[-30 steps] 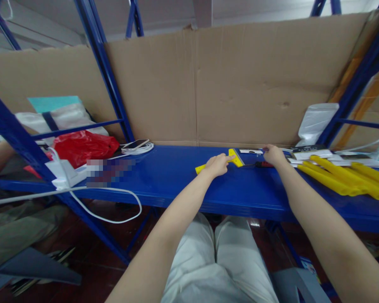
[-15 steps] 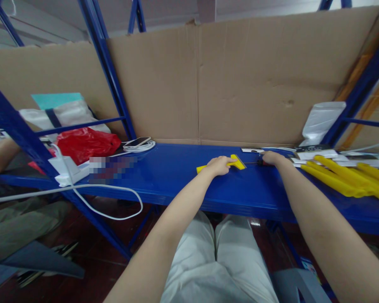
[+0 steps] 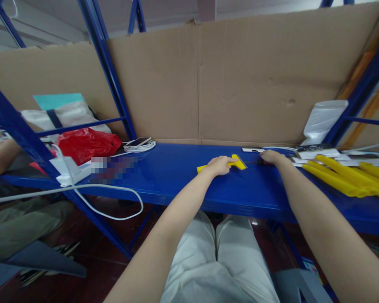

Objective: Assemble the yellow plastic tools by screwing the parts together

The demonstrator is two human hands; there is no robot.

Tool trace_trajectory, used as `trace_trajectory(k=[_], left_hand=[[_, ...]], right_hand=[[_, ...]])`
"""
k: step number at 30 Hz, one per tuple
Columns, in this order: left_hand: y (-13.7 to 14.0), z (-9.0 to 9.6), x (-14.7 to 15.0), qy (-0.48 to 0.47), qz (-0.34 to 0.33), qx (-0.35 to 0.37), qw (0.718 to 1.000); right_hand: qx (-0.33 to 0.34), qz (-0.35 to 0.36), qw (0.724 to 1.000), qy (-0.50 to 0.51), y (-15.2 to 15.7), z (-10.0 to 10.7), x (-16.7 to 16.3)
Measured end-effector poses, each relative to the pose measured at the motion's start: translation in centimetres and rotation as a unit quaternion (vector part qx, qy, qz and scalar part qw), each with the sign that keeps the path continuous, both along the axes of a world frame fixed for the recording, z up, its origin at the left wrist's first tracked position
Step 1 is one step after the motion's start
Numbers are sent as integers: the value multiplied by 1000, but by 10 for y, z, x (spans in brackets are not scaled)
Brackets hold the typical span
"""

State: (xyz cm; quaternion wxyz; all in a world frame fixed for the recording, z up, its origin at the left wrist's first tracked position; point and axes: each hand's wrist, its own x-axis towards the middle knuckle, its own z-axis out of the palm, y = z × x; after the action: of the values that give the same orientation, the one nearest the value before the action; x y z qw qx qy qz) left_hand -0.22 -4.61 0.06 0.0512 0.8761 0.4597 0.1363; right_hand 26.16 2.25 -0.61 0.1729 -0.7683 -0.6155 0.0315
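Note:
My left hand (image 3: 220,165) is wrapped round the handle of a yellow scraper (image 3: 239,162) low over the blue shelf top (image 3: 173,168). The scraper's wide head points right, and its handle end shows to the left of my hand. In my right hand (image 3: 271,157) is a screwdriver (image 3: 261,160) with a dark and red handle. Its thin shaft lies level and reaches left to the scraper's head; whether the tip touches is too small to tell. My right fingers partly cover the screwdriver's handle.
Several yellow handle-like pieces (image 3: 350,179) lie at the right beside flat packages (image 3: 318,151). A white plastic bag (image 3: 324,120) leans at the back right. Leftward are a phone (image 3: 138,142), a white cable (image 3: 135,188), a power strip (image 3: 77,171), a red bag (image 3: 88,145) and another person's arm (image 3: 3,158).
Almost nothing differs. Both hands keep their holds on the scraper and the screwdriver, and the view has shifted very slightly.

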Motion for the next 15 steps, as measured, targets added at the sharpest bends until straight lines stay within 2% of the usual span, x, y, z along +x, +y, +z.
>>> trace_trajectory(k=[3, 6, 15], left_hand=[[0, 0, 0, 1, 1, -1, 1000], [0, 0, 0, 0, -3, 1, 1000], [0, 0, 0, 16, -4, 2, 1000]], right_hand=[[-43, -44, 998, 2, -11, 8, -10], [-48, -69, 996, 3, -16, 12, -15], [-65, -100, 993, -8, -4, 7, -6]])
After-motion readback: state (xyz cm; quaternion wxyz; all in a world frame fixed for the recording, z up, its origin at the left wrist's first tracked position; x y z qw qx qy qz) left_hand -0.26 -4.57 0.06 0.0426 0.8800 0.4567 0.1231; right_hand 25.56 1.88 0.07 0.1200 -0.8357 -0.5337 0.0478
